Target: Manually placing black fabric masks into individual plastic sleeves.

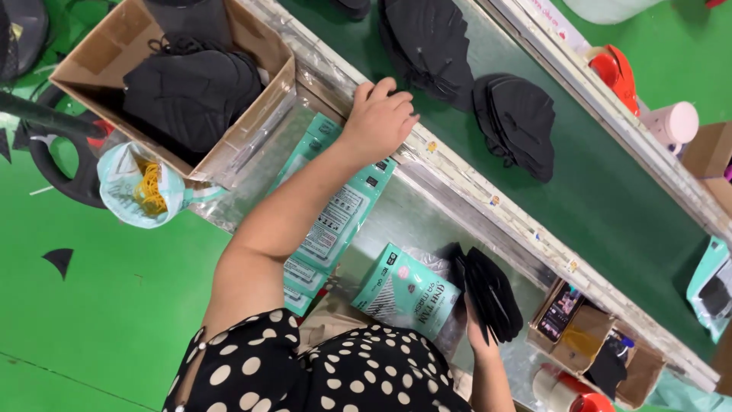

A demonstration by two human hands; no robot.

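Left hand [379, 114] spread flat on conveyor edge [450, 164]; right hand [479, 329] pinching black masks [492, 294] beside teal pouch [408, 290].

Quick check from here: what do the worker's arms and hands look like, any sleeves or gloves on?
No gloves: the left hand and right hand are bare. Both forearms are uncovered. The only clothing visible is a black garment with cream polka dots, short-sleeved at the left shoulder. No jewellery visible.
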